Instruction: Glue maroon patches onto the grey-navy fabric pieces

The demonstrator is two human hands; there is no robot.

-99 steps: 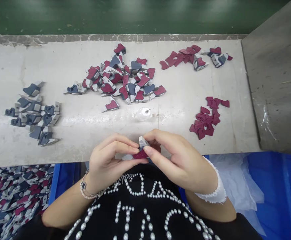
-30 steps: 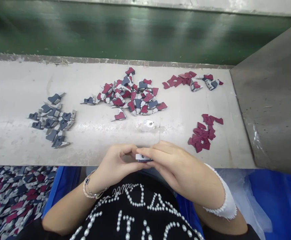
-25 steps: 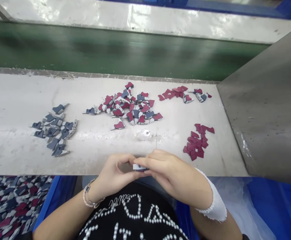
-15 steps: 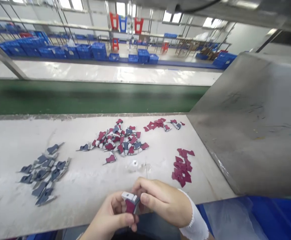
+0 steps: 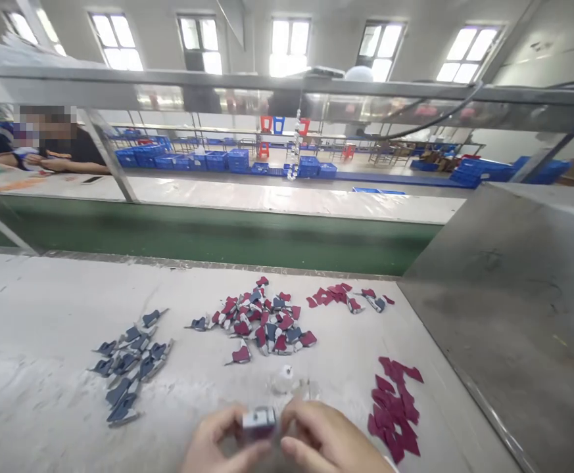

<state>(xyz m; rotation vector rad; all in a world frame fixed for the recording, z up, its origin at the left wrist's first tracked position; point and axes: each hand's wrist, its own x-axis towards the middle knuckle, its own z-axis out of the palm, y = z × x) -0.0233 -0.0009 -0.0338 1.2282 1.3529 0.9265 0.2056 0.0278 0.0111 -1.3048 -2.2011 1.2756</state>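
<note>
My left hand point(image 5: 222, 441) pinches a small plastic piece point(image 5: 258, 418) with a pale grey top and a dark lower side, blurred by motion. Close to its right side, my right hand point(image 5: 329, 437) has its fingers curled in; whatever they hold, if anything, is hidden. Beyond the hands lies a heap of similar grey pieces with maroon or dark blue-grey faces point(image 5: 262, 318). Flat maroon patches point(image 5: 395, 407) are scattered in a pile to the right. A group of dark blue-grey pieces point(image 5: 131, 361) lies to the left.
A small white round object point(image 5: 287, 374) stands just past my hands. More maroon patches point(image 5: 333, 294) and a few pieces lie at the back right. A metal box-like panel point(image 5: 523, 289) bounds the right side. A green strip point(image 5: 227, 240) runs behind; a person point(image 5: 70, 141) sits far left.
The view has tilted up, bringing windows, the overhead rail and people at the left into sight. My right hand has drawn slightly away from the piece, which has turned in my left hand.
</note>
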